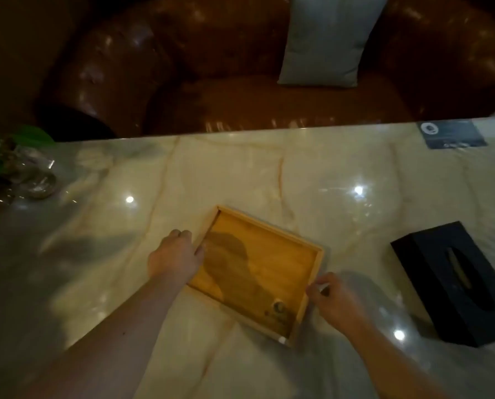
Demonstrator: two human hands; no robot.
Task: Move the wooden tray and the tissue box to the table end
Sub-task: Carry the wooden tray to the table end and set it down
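A shallow wooden tray (pixel 315 272) lies flat and turned at an angle on the pale marble table (pixel 240 168). It is empty apart from a small round mark near its close corner. My left hand (pixel 174 257) grips the tray's left rim, thumb inside. My right hand (pixel 335 300) pinches the right rim with its fingertips. A black tissue box (pixel 430 272) with a slot on top stands to the right of the tray, apart from both hands.
A glass vase with green leaves (pixel 24 168) stands at the table's left end. A dark card (pixel 453 135) lies at the far right edge. Behind the table is a brown leather sofa (pixel 240 105) with a grey cushion (pixel 329 38).
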